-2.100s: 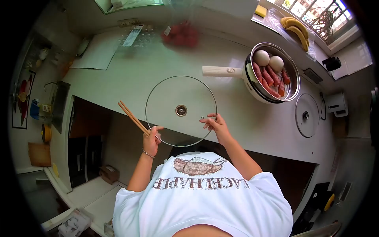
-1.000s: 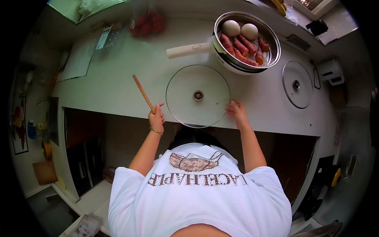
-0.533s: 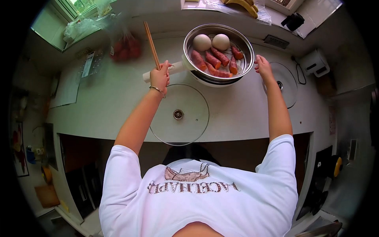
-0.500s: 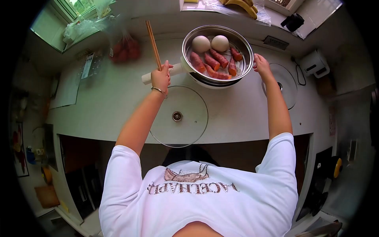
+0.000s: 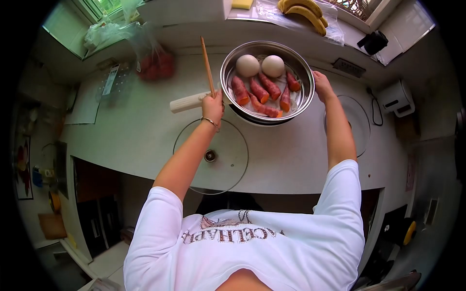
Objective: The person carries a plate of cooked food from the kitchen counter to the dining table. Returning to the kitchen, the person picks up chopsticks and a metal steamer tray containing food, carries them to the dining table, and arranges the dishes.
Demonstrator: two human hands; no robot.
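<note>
A steel steamer basket (image 5: 224, 92) sits over a pan with a pale handle (image 5: 187, 103). Inside are two round whitish buns (image 5: 247, 65) and several pieces of red-skinned sweet potato (image 5: 258, 89) with orange cut ends. My left hand (image 5: 212, 105) is closed around wooden chopsticks (image 5: 207, 65), which point up and away, and its fingers are right at the basket's left side. On the opposite side, my right hand (image 5: 322, 86) grips the basket at its right edge, fingertips partly hidden behind the rim.
One glass lid (image 5: 228, 167) lies near the counter's front edge, under my left forearm; another glass lid (image 5: 361, 126) is at the right. Bananas (image 5: 306, 14) rest on the sill. A bag of red produce (image 5: 156, 65) stands back left, a white appliance (image 5: 397, 98) back right.
My left hand has moved right, from over the pan handle to the basket's left side, chopsticks still in it. My right hand has closed in on the basket's right edge. The view has shifted slightly.
</note>
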